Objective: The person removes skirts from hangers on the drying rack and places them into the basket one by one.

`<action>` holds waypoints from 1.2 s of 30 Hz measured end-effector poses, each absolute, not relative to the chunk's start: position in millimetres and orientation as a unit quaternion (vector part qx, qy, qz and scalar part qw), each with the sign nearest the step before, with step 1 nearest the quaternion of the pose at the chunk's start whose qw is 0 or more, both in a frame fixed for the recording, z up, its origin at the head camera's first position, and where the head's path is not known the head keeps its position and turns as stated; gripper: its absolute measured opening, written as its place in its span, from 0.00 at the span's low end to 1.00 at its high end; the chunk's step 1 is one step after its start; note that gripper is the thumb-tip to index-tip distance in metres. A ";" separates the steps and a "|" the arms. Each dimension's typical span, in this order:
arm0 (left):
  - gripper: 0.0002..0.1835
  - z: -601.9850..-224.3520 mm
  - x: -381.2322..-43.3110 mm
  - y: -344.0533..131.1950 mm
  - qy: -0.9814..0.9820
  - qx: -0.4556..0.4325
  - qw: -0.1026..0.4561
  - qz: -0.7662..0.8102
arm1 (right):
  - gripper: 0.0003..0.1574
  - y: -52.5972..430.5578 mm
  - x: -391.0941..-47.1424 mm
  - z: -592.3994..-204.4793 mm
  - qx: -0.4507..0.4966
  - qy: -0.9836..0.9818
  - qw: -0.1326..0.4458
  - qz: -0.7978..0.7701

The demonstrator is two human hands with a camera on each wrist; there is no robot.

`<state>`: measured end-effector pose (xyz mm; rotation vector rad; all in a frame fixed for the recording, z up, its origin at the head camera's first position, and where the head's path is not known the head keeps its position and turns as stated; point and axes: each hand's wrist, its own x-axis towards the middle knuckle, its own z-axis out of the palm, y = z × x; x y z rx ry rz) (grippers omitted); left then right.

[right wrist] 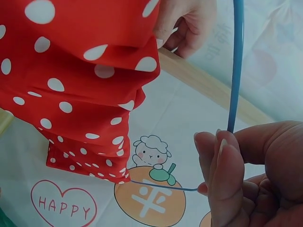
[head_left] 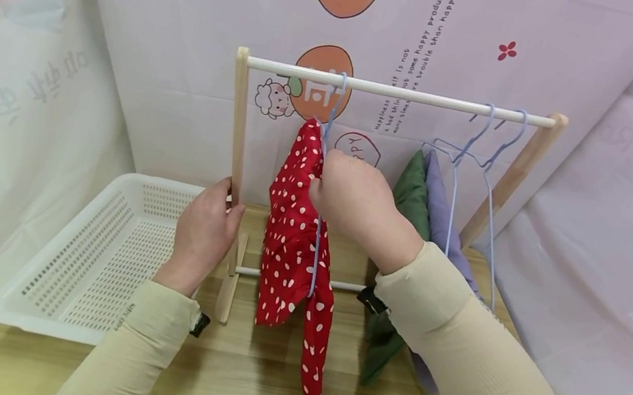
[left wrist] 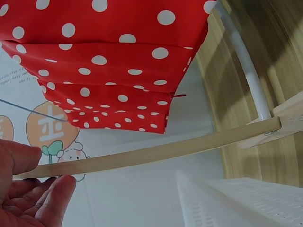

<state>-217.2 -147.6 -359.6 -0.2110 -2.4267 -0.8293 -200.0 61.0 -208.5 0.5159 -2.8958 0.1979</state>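
From the white top rod of a small wooden clothes rack hangs a blue wire hanger, bearing a red garment with white dots. My right hand pinches the hanger's wire between thumb and fingers, beside the garment's upper edge. The garment drapes down to the left of that hand, one narrow part hanging lower. At the rack's left side my left hand holds the wooden post, thumb on one side and fingers on the other.
A white perforated basket stands left of the rack. Towards the right end hang a green garment and a purple garment by two more blue hangers. A printed white cloth backs the wooden table.
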 end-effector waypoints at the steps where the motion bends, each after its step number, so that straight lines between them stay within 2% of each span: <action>1: 0.25 -359.8 -216.8 -147.7 -0.906 -0.078 0.280 -0.309 | 0.12 60.8 -201.1 -207.9 0.173 -0.978 0.096 0.070; 9: 0.26 -362.1 -214.5 -147.6 -0.909 -0.072 0.270 -0.311 | 0.11 60.2 -213.0 -204.5 0.166 -0.977 0.087 0.098; 17: 0.26 -363.7 -209.5 -147.3 -0.904 -0.074 0.283 -0.312 | 0.12 60.9 -223.2 -203.0 0.164 -0.974 0.089 0.132; 22: 0.25 -365.7 -205.9 -147.8 -0.892 -0.077 0.314 -0.314 | 0.16 59.4 -230.9 -202.1 0.155 -0.972 0.095 0.150; 30: 0.20 -368.0 -196.9 -145.7 -0.854 -0.083 0.393 -0.332 | 0.16 57.3 -241.1 -202.7 0.126 -0.971 0.087 0.185; 36: 0.16 -372.3 -191.3 -139.6 -0.843 -0.112 0.405 -0.334 | 0.19 57.8 -246.1 -203.9 0.108 -0.967 0.082 0.216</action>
